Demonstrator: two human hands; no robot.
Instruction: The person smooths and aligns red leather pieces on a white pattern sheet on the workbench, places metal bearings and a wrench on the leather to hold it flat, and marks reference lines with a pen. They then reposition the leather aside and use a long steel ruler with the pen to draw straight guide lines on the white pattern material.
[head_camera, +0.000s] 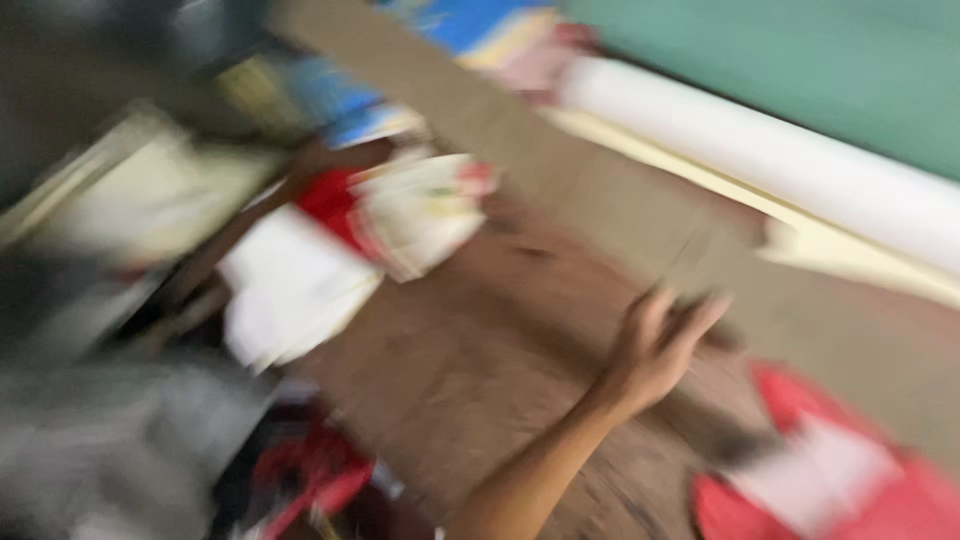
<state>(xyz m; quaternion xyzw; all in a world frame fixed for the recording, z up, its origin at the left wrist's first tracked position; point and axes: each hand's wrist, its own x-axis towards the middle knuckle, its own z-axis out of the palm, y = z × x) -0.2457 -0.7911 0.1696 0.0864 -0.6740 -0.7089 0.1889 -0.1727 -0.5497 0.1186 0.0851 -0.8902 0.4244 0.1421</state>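
Head view, badly blurred: the right hand (655, 345) reaches out, fingers spread, onto a long brown cardboard sheet (560, 170) lying slantwise over the brown floor (470, 370). Red-and-white packets (400, 215) lie well to its left, a white roll (780, 160) beyond.

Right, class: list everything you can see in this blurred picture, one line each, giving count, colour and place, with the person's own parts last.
Brown board: one, runs from top centre down to the right, under the hand.
White roll: one, upper right, along the green surface.
Red-and-white packets: several, centre left; too blurred to count.
Red-and-white item: one, bottom right.
Blue items: a few, top centre.
Grey shape: one, bottom left.
Right hand: one, fingers spread on the board.
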